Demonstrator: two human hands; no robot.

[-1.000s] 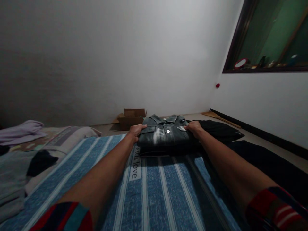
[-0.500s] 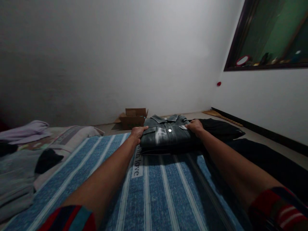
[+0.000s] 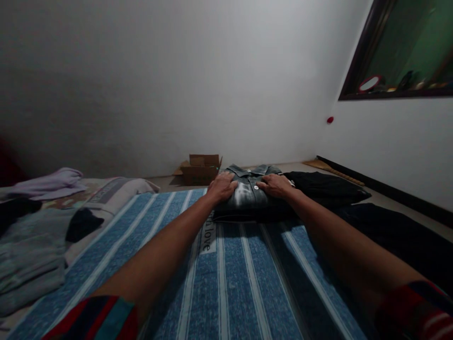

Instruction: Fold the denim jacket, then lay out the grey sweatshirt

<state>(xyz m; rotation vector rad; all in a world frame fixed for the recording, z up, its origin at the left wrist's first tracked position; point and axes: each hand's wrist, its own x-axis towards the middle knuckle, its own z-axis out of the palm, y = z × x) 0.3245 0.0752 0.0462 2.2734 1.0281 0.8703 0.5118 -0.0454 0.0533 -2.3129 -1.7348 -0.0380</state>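
Note:
A folded grey denim jacket (image 3: 247,194) with a collar, a pale faded patch and a round button lies on top of dark folded clothing (image 3: 244,216) at the far end of the bed. On the jacket's left part rests my left hand (image 3: 222,186), palm down with its fingers laid flat. My right hand (image 3: 276,185) lies on the right part, fingers extended over the cloth near the button. Neither hand grips the fabric. Under the pile spreads a blue and white striped sheet (image 3: 233,274).
An open cardboard box (image 3: 201,172) stands behind the bed by the wall. Black folded clothes (image 3: 327,188) and a dark garment (image 3: 396,231) lie to the right. On the left are grey clothing (image 3: 31,255) and a lilac cloth (image 3: 53,183). A window (image 3: 406,52) is upper right.
Both hands have let go of the jacket's side edges and moved inward onto its top, now lying flat. The view has shifted slightly to the left.

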